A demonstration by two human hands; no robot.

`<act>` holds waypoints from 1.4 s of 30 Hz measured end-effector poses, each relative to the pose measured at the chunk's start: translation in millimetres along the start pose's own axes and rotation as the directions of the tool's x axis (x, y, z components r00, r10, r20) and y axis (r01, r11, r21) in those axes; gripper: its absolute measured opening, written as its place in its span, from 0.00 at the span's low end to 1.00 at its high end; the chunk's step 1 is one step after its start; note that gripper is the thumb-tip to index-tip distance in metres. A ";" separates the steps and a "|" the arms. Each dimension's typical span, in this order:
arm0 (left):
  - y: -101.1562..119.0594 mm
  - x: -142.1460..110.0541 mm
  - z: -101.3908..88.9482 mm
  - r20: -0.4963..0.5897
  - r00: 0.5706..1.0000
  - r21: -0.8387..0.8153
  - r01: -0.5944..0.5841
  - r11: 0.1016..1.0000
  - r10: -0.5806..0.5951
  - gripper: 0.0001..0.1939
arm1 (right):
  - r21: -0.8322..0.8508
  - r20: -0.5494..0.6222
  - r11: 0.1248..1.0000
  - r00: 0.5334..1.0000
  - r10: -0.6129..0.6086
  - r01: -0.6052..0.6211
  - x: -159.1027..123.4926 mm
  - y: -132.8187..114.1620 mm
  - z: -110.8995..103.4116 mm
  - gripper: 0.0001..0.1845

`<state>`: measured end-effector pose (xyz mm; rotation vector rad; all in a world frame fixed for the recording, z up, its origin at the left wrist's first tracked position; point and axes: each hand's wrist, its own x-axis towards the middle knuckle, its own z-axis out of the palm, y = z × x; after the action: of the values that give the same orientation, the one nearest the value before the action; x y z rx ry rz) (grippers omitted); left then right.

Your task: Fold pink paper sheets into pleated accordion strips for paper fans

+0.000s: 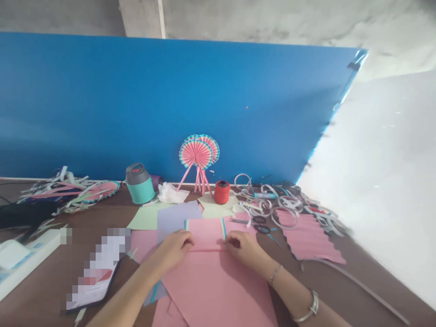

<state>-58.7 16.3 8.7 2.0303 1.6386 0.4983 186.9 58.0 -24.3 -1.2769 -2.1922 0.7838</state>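
Paper coils (272, 204) beyond right hand (245, 250); red spool (222, 192), teal flask (140, 188) ahead.

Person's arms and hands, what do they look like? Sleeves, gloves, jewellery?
The left forearm and right forearm are bare, with no sleeves. The left hand and right hand have no gloves. The right forearm wears a thin metal bracelet at the wrist and a wider silver bangle farther up. No jewellery shows on the left forearm.
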 end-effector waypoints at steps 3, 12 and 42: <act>-1.6 -0.3 1.0 0.009 1.000 0.012 -0.009 1.000 0.009 0.10 | -0.022 -0.010 1.000 1.000 -0.016 0.016 -0.5 0.3 1.0 0.07; 0.9 -3.4 2.7 0.007 0.995 0.142 -0.095 0.985 0.095 0.13 | -0.183 0.004 0.983 1.000 -0.018 0.018 -2.9 -2.7 2.4 0.06; -35.0 11.5 -14.0 -0.186 0.954 0.127 -0.216 0.968 0.237 0.21 | -0.397 0.219 0.854 0.938 -0.268 0.336 -9.1 -8.2 -12.7 0.20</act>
<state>-92.2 35.4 -0.2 2.3280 1.5795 0.7318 194.3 49.6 -10.6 -1.0352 -2.7143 0.2856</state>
